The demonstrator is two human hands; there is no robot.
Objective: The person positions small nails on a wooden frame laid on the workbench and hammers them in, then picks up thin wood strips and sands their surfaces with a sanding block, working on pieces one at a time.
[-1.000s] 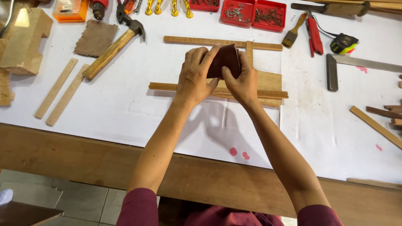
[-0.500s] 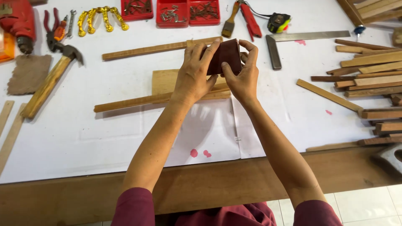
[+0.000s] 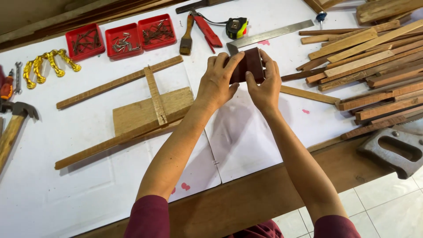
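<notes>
Both hands – the left hand [image 3: 217, 81] and the right hand [image 3: 265, 86] – pinch one dark brown folded sheet [image 3: 248, 65], lifted above the white table [image 3: 66, 198]. The fingers grip opposite edges, probably to keep the fold flat. The wooden frame [image 3: 145, 112] lies apart on the left.

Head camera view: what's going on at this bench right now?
A person holds a small dark reddish-brown folded sheet, probably sandpaper, with both hands above the white-covered bench. The left hand grips its left side and the right hand its right and lower edge. To the left lies a wooden frame piece, untouched. Red trays of nails, a brush and a tape measure sit at the back, a pile of wood strips on the right.
</notes>
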